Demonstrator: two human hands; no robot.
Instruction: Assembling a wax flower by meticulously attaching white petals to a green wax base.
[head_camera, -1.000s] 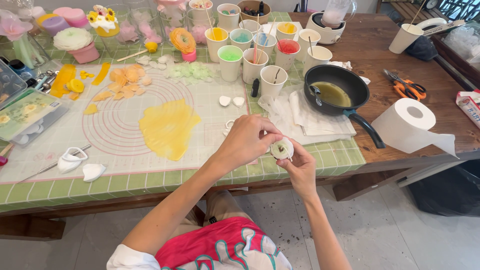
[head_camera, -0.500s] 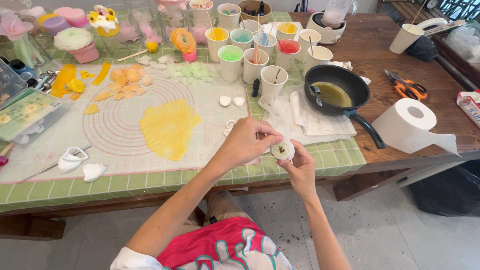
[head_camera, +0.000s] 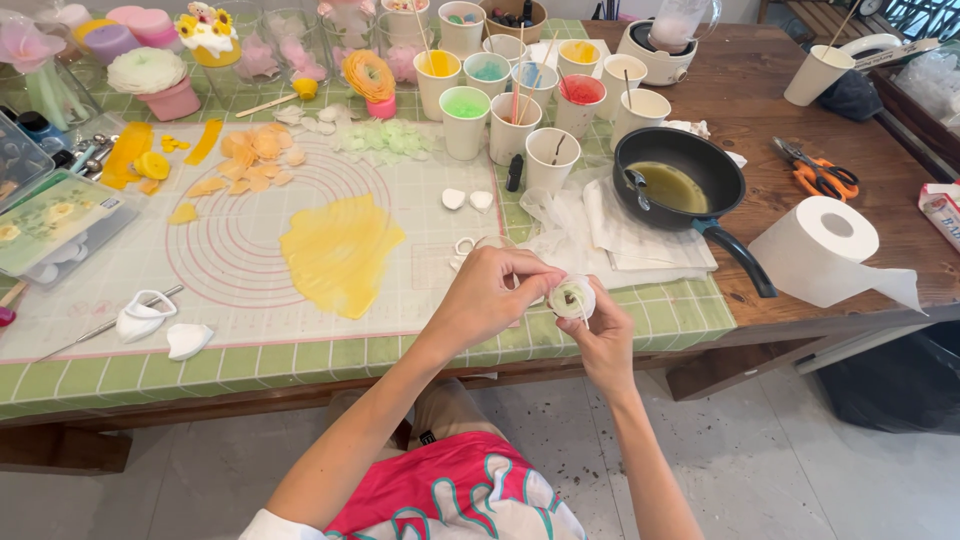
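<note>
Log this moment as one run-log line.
left hand: pinching top of small white wax piece | right hand: cupping it from below | near: black pan, paper towel roll

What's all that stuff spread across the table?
Small round piece: one, white, held in both hands at the table edge.
Frying pan: one, black, yellowish liquid inside, right of centre.
Paper cups: about a dozen, white, coloured contents, at the back.
Mat: one, pale with red rings, centre left.
Yellow sheet: one, on the mat.
Paper roll: one, white, right.
Scissors: one, orange handles, right.
Left hand: pinching the piece.
Right hand: cupping it underneath.
</note>
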